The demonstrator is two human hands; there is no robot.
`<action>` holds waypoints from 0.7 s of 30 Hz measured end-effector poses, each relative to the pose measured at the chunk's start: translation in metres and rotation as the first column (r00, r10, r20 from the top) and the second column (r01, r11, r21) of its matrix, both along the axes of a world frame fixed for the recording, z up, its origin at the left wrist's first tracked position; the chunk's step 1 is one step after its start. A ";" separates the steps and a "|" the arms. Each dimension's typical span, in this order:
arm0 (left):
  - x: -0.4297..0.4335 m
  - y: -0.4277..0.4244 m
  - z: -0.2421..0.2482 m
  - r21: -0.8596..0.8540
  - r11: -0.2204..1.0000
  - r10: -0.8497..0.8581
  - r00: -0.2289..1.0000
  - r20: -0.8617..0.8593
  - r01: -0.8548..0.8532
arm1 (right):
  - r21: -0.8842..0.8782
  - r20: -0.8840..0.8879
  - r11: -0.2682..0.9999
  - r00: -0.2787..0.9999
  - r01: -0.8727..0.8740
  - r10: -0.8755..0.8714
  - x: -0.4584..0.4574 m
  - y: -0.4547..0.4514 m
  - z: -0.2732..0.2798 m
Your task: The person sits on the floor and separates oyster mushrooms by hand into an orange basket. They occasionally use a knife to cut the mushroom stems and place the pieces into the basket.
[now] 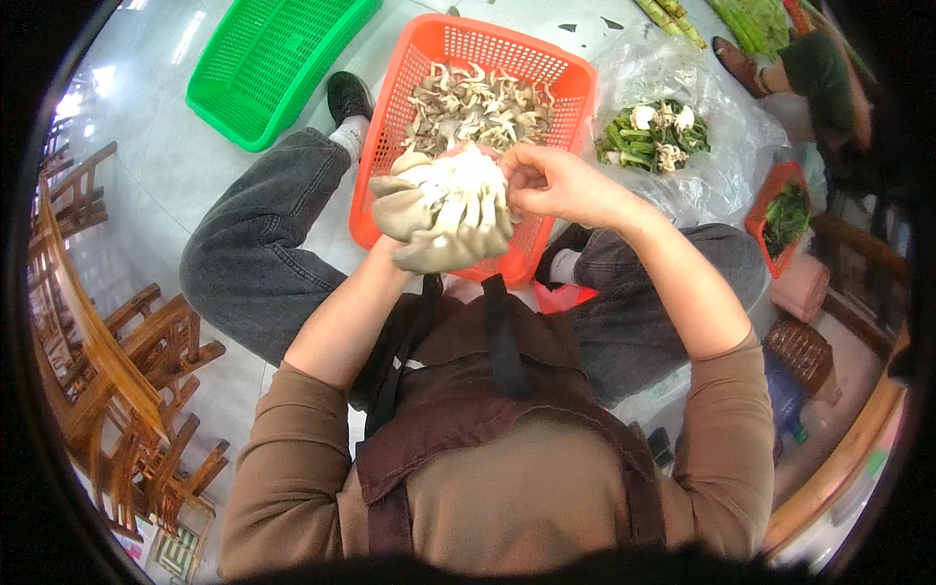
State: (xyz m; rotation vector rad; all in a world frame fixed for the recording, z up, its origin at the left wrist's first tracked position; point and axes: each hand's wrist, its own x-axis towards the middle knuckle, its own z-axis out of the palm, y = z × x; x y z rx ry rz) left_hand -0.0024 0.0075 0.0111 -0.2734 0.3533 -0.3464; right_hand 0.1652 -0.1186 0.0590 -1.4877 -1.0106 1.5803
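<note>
My left hand (397, 253) supports a large cluster of oyster mushrooms (453, 205) from beneath. Most of that hand is hidden by the grey-brown caps and pale stems; a little of the fingers shows beyond the far side. At the cluster's right edge, my right hand (559, 184) has its fingers curled and thumb tucked in, gripping at the stems. Directly below the cluster, a red plastic basket (578, 80) stands on the floor between my feet. Loose, separated oyster mushrooms (479, 106) lie inside it.
Beyond my left foot is a green plastic basket (281, 58). To the right, a clear plastic bag (731, 139) holds cut greens and mushroom bases (669, 157). A small red basket of leaves (786, 219) and another person's leg (815, 69) are farther right. Wooden chairs (139, 365) stand left.
</note>
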 end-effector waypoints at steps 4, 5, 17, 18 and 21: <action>0.002 -0.005 0.016 -0.028 0.996 0.086 0.994 -0.074 -0.088 | -0.119 -0.084 0.989 0.992 0.085 -0.095 -0.003 -0.001 -0.003; 0.001 -0.005 0.010 -0.238 0.971 -0.010 0.999 -0.039 0.001 | -0.083 -0.062 0.993 0.994 0.084 -0.090 -0.002 -0.001 -0.007; -0.025 -0.001 -0.049 -0.210 0.978 0.042 0.983 0.181 -0.003 | 0.200 0.652 0.979 0.740 0.043 -0.166 0.031 0.009 0.007; -0.018 -0.002 -0.033 -0.313 0.949 0.059 0.968 0.243 0.021 | 0.091 0.580 0.995 0.809 0.049 -0.093 0.027 0.010 0.006; -0.015 -0.003 -0.026 -0.403 0.914 0.062 0.970 0.236 0.040 | -0.096 0.065 0.988 0.991 0.121 -0.115 0.020 0.011 0.002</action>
